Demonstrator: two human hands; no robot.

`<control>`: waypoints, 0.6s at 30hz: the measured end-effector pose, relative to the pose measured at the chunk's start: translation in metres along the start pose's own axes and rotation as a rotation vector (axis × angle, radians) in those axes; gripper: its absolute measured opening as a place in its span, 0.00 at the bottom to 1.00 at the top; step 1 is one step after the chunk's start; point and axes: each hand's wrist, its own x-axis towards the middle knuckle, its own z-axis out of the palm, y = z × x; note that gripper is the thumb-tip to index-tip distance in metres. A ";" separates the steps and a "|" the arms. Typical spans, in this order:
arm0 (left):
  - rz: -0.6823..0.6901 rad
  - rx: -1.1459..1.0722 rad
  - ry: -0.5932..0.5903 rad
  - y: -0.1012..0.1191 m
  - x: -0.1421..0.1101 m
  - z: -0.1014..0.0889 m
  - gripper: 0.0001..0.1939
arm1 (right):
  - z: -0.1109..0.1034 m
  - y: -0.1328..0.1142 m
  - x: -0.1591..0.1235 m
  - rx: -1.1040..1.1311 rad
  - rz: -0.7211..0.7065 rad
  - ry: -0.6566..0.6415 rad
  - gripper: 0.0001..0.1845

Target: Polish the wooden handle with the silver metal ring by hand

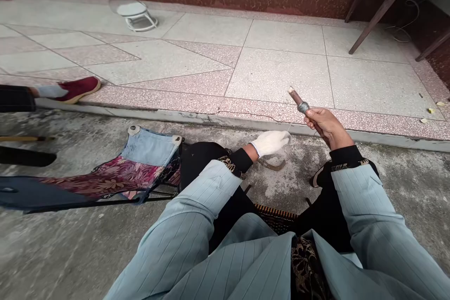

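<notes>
My right hand (325, 124), bare, is closed around a short brown wooden stick (294, 95) that tilts up to the left. Grey metal wire (303, 107) is wound in a thick band about the stick, just above my fingertips. To the left and a little lower, my left hand (270, 143) wears a white knitted glove. Its fingers are closed on a thin strand of the wire, which rises faintly from the fingertips. Beneath the glove, a curved brownish piece (273, 165) shows partly near the ground; its kind is unclear.
A folding chair (151, 150) with patterned fabric stands at my left. Ahead runs a low tiled step (197, 98). On it are a small white stool (135, 13) and a wooden table's legs (379, 16). Another person's red shoe (79, 89) rests at the step's edge.
</notes>
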 end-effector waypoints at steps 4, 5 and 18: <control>0.008 0.017 -0.001 0.002 0.000 0.000 0.19 | -0.006 0.008 0.008 -0.045 -0.048 0.114 0.26; 0.014 0.032 -0.002 0.004 -0.001 0.001 0.18 | -0.007 0.010 0.010 -0.146 -0.034 0.141 0.23; -0.045 0.198 0.090 -0.016 -0.005 -0.010 0.19 | 0.001 -0.001 -0.011 -0.563 0.267 -0.975 0.23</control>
